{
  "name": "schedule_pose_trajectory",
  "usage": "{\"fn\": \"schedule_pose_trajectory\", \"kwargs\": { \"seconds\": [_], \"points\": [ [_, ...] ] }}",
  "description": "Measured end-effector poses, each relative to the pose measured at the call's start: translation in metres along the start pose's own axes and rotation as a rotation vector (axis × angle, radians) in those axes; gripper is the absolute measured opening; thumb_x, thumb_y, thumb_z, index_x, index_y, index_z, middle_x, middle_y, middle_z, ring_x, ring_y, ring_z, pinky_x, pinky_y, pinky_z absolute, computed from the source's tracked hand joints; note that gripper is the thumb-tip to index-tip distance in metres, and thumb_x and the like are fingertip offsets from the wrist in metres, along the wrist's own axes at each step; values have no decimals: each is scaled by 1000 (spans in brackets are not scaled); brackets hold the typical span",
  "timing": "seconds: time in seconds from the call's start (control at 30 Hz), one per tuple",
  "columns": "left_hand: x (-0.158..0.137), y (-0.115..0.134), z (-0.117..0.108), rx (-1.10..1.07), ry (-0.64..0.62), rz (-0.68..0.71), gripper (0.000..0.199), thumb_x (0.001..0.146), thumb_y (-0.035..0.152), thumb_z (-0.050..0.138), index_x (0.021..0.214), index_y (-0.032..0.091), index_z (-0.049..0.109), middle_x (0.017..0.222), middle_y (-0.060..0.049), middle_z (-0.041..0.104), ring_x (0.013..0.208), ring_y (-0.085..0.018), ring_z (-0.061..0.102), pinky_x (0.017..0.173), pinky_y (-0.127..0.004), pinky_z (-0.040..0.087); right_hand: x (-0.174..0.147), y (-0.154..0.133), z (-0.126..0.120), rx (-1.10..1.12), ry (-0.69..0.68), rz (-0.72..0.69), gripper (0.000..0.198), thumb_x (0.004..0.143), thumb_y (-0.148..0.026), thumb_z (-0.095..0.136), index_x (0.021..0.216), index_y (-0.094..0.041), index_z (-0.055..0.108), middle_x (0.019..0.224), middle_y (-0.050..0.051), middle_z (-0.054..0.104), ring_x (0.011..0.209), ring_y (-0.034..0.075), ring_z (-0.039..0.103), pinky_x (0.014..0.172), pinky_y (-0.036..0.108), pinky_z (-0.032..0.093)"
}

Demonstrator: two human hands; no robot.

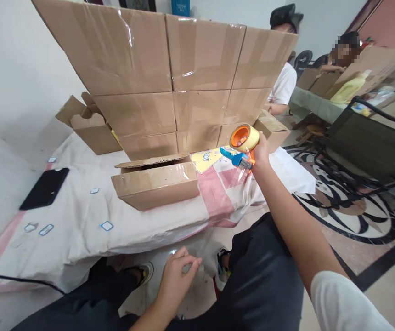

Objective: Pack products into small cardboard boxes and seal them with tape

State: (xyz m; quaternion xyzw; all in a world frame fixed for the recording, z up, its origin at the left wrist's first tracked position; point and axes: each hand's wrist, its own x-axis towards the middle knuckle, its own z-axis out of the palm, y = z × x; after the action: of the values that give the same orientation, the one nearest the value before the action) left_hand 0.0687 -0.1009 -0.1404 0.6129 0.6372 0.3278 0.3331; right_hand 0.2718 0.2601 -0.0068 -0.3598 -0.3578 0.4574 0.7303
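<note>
My right hand (261, 152) grips a tape dispenser (238, 158) with an orange frame, a blue guard and a roll of yellowish tape (250, 139). A loose strip of clear tape hangs below it. Low in front of my legs, my left hand (177, 276) has its fingers curled and its thumb close to the forefinger, and nothing shows in it. On the cloth-covered table (80, 220) lies a long cardboard box (159, 184) with its top flap partly raised. Behind it rises a wall of stacked cardboard boxes (202, 53), taped across their fronts.
An open carton (94, 131) stands at the left, near a black flat tablet-like object (45, 188). Another box (273, 128) is beyond my right hand. A person in a white shirt (285, 85) is behind the stack. A dark chair (366, 142) stands at the right.
</note>
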Motion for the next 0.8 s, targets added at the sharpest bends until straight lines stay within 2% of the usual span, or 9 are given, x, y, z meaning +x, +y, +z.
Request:
{"fn": "schedule_pose_trajectory", "kwargs": {
  "seconds": [0.17,0.27,0.37,0.43,0.53,0.63,0.7,0.77,0.8],
  "points": [
    [14,-34,-1,-68,19,-136,45,91,54,56,67,21,76,68,-1,50,68,-16,53,64,-26,36,-32,-24,12,46,-99,-40,38,83,-60,57,82,-22,63,73,1,68,88,21,72,79,33,61],
    [23,-53,3,-75,32,-207,46,87,59,56,75,21,79,70,-3,57,71,-18,55,69,-28,39,-55,-41,16,17,-199,-28,44,85,-65,55,78,-22,62,71,4,66,93,25,71,82,38,61],
    [30,-76,15,-122,-31,-331,50,83,63,57,83,19,81,73,-5,67,74,-21,60,70,-30,44,-77,-52,21,-55,-289,39,51,89,-69,49,71,-22,59,67,7,63,94,29,71,77,42,63],
    [30,-91,25,-118,-92,-389,50,79,62,59,74,16,79,69,-7,69,72,-23,62,67,-32,46,-89,-60,23,-116,-309,62,54,91,-71,46,68,-22,56,66,8,60,94,30,70,73,43,64],
    [22,-102,41,-47,-168,-431,41,72,52,67,54,16,70,59,-6,65,62,-24,62,62,-33,45,-98,-75,20,-174,-301,48,59,90,-76,44,65,-23,54,66,9,60,94,32,71,68,44,64],
    [17,-89,48,13,-250,-378,23,67,37,72,54,18,67,58,-3,63,61,-22,62,64,-33,45,-100,-87,14,-191,-287,-10,59,91,-76,43,70,-23,58,71,9,63,98,31,71,68,43,64],
    [21,-65,44,42,-260,-293,16,72,31,68,61,19,67,67,-3,65,73,-23,63,76,-36,46,-100,-87,9,-168,-300,-68,55,92,-73,46,77,-22,61,77,9,67,102,31,71,71,42,64],
    [31,-31,33,64,-174,-139,18,81,29,60,66,20,63,77,-4,64,86,-23,61,88,-38,44,-103,-82,5,-135,-341,-98,50,91,-71,51,83,-23,63,82,8,70,106,30,70,73,40,64],
    [38,-12,25,68,-86,-9,20,85,29,58,66,20,59,78,-5,63,87,-23,59,88,-38,44,-106,-79,4,-128,-367,-89,47,89,-70,55,85,-24,63,84,7,71,107,29,70,74,40,64]
  ]
}}
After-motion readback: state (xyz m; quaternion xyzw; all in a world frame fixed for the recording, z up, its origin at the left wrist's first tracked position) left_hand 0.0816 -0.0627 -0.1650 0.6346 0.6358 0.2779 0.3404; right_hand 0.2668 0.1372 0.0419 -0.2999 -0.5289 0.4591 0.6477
